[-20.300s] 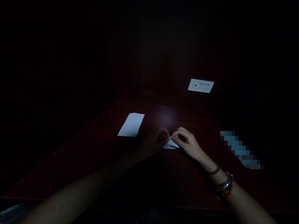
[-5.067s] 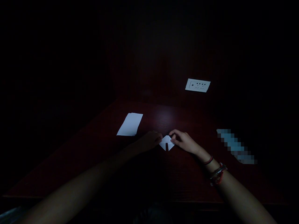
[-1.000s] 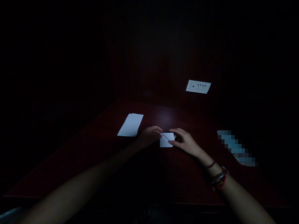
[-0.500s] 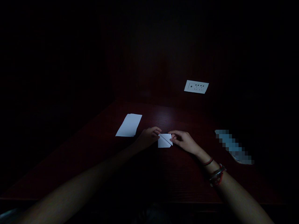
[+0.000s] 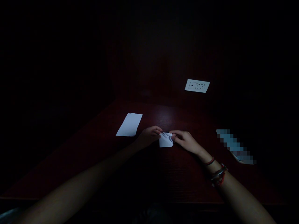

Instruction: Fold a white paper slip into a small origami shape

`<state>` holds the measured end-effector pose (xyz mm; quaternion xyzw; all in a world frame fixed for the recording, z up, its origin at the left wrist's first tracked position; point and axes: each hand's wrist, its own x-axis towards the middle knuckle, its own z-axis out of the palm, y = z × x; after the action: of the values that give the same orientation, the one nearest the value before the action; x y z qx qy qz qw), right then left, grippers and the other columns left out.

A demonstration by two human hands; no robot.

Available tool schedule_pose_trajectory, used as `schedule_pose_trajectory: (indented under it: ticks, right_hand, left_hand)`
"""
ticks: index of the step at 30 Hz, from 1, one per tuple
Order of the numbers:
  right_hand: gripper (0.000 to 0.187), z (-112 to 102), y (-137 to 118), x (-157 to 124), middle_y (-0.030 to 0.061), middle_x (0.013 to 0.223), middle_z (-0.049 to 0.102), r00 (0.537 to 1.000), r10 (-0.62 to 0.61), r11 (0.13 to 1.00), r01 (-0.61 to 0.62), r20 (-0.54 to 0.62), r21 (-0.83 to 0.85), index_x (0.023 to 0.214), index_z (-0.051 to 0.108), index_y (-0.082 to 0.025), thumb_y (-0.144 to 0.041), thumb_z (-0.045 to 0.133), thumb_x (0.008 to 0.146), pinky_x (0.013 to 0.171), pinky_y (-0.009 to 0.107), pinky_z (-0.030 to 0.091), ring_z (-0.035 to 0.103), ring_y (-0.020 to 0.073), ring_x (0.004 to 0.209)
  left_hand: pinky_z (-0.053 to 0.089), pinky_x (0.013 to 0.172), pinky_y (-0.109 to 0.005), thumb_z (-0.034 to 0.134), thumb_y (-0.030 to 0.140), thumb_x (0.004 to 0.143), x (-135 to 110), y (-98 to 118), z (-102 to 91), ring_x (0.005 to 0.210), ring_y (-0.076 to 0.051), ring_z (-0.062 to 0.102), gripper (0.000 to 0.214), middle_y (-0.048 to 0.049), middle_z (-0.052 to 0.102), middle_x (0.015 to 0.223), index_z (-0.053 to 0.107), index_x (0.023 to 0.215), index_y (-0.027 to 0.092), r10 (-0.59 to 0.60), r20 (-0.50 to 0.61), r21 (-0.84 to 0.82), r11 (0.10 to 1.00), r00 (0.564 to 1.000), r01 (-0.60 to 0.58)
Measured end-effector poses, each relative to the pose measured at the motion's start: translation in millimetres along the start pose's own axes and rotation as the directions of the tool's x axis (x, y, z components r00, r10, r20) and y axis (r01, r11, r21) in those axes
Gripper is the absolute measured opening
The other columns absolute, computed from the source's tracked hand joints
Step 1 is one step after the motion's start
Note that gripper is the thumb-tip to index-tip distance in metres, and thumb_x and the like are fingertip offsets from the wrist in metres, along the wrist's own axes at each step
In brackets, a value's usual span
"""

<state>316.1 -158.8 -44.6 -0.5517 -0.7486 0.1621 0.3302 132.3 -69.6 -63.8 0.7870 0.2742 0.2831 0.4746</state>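
A small white folded paper (image 5: 165, 142) lies between my hands above the dark red table, its upper flap partly lifted and creased. My left hand (image 5: 149, 136) pinches its upper left corner between thumb and fingers. At the right edge, my right hand (image 5: 185, 141) grips the paper's flap with thumb and index finger. Bracelets (image 5: 219, 175) circle my right wrist. Left of my left hand rests a stack of white paper sheets (image 5: 130, 124), flat on the table.
The dark red table (image 5: 187, 180) reaches back to a dark wall. A white power socket (image 5: 197, 86) is set in that wall. On the right lies a flat, blurred-out object (image 5: 234, 146), bluish with a pale edge. Most of the surroundings are in deep shadow.
The diagonal flap on the folded paper has been lifted and bent by my fingers, so its straight diagonal edge is now broken up. Both hands stay nearly in place.
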Motion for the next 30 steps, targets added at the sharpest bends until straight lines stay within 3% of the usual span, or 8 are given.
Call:
schedule_pose_trajectory:
  ticks: [5,10,14,17,22,26,30]
  right_hand:
    - [0.029,-2,-3,0,0.0044,0.083,0.059,1.000,0.016,1.000,-0.016,-0.006,-0.001,0.097,0.055,-0.016,-0.030,0.041,0.076,0.065,0.025,0.040,0.053,0.0125,0.070]
    - [0.031,-3,-7,1,0.0050,0.086,0.057,0.998,-0.064,0.998,0.064,-0.018,-0.004,0.096,0.056,-0.018,-0.031,0.053,0.068,0.066,0.026,0.041,0.051,0.0135,0.073]
    - [0.024,-4,-6,1,0.0052,0.089,0.056,0.996,-0.092,0.995,0.092,-0.021,0.031,0.091,0.059,-0.020,-0.028,0.050,0.070,0.070,0.027,0.040,0.050,0.0145,0.078]
    - [0.024,-4,-5,1,0.0047,0.088,0.055,0.997,-0.069,0.996,0.071,-0.043,0.055,0.094,0.057,-0.020,-0.023,0.047,0.073,0.069,0.026,0.041,0.050,0.0137,0.076]
    - [0.045,-1,-3,0,0.0035,0.089,0.054,0.998,0.017,0.980,-0.004,-0.063,0.198,0.113,0.041,-0.020,-0.020,0.050,0.069,0.062,0.024,0.043,0.051,0.0112,0.069]
    - [0.038,0,-2,0,0.0032,0.084,0.056,0.995,0.040,0.986,-0.024,-0.091,0.165,0.106,0.048,-0.019,-0.021,0.052,0.067,0.064,0.025,0.043,0.052,0.0127,0.071]
    - [0.036,-1,-3,0,0.0032,0.081,0.056,0.990,0.055,0.991,-0.039,-0.129,0.129,0.102,0.050,-0.018,-0.022,0.053,0.066,0.063,0.025,0.042,0.051,0.0132,0.070]
  left_hand:
    - [0.043,0.062,-0.024,0.050,0.021,0.065,-2,5,-2.0,0.071,-0.012,0.054,0.029,-0.0023,0.056,0.087,0.049,0.094,0.018,-0.030,0.052,0.012,0.999,0.998,0.029]
    - [0.044,0.065,-0.025,0.052,0.024,0.065,-3,10,-4.2,0.076,-0.013,0.054,0.030,-0.0032,0.055,0.092,0.048,0.094,0.017,-0.057,0.085,-0.062,0.996,0.995,0.062]
    - [0.043,0.064,-0.023,0.053,0.023,0.064,-3,11,-2.4,0.075,-0.012,0.054,0.028,-0.0019,0.055,0.089,0.050,0.092,0.018,-0.039,0.091,-0.071,0.996,0.995,0.045]
    - [0.043,0.061,-0.022,0.051,0.025,0.066,-4,11,-0.3,0.073,-0.012,0.054,0.025,-0.0013,0.056,0.086,0.051,0.090,0.019,-0.026,0.088,-0.048,0.998,0.996,0.031]
    - [0.042,0.057,-0.022,0.050,0.027,0.066,-5,11,0.5,0.068,-0.012,0.054,0.020,-0.0002,0.057,0.079,0.053,0.084,0.018,-0.032,0.059,0.004,0.999,0.998,0.032]
    - [0.041,0.054,-0.020,0.051,0.029,0.066,-6,15,0.6,0.061,-0.010,0.054,0.021,0.0000,0.058,0.078,0.053,0.084,0.018,-0.045,0.076,-0.025,0.999,0.996,0.047]
    - [0.040,0.055,-0.019,0.048,0.032,0.069,-7,18,1.5,0.061,-0.010,0.054,0.021,0.0010,0.058,0.073,0.055,0.083,0.017,0.033,0.093,-0.008,0.999,0.995,-0.032]
